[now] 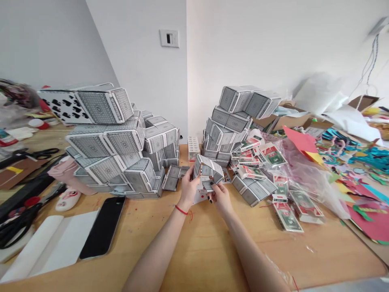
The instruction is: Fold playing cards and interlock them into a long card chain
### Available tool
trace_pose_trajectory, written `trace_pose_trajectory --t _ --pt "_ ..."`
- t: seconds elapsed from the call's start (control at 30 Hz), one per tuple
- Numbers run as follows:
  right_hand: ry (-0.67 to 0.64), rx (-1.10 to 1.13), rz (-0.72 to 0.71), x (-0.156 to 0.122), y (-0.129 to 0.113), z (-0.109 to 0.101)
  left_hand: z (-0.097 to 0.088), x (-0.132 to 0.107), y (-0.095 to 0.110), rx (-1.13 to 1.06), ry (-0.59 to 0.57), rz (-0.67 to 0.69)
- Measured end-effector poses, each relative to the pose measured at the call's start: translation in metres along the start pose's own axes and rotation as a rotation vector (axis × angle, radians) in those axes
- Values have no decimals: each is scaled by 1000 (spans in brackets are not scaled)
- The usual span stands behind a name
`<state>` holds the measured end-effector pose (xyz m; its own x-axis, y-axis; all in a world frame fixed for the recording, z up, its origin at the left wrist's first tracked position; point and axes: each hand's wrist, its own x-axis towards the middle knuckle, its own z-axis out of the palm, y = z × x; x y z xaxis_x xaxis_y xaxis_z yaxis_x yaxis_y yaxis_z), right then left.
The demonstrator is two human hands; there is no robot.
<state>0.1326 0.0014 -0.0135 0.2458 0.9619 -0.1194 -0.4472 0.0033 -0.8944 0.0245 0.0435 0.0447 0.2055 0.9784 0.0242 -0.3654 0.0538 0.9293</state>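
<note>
Both my hands hold a small structure of folded playing cards (209,165) above the middle of the table. My left hand (190,184), with a red string at the wrist, grips its left side. Fingers of my right hand (220,195) pinch a card flap at its lower right. Beneath it lie loose playing cards (199,197), face up and partly covered. To the left rises a large stack of card boxes (115,142); a second stack (229,121) stands behind on the right. A finished-looking card block (253,188) lies right of my right hand.
Several green and red card packs (287,215) lie on the right, beside crumpled plastic and coloured paper (367,215). On the left are a black phone (103,227), a white paper roll (36,247) and black scissors (21,223). A white box (193,149) stands near the wall.
</note>
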Motion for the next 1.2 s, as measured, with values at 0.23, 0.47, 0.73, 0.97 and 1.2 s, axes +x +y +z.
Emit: trace_pose_trajectory --t 0.23,0.47,0.73,0.97,1.2 --pt "30 50 2 0 1 -1 -2 1 -5 4 -16 -14" --pt "57 64 7 0 1 0 -3 2 -7 16 20 -37" --pt "61 41 4 -1 0 0 -5 4 -14 -6 3 -53" --pt "90 13 11 -2 -3 2 -6 5 -14 -4 -9 -14" --pt "84 -34 56 -2 0 2 -7 5 -15 -10 -20 -23"
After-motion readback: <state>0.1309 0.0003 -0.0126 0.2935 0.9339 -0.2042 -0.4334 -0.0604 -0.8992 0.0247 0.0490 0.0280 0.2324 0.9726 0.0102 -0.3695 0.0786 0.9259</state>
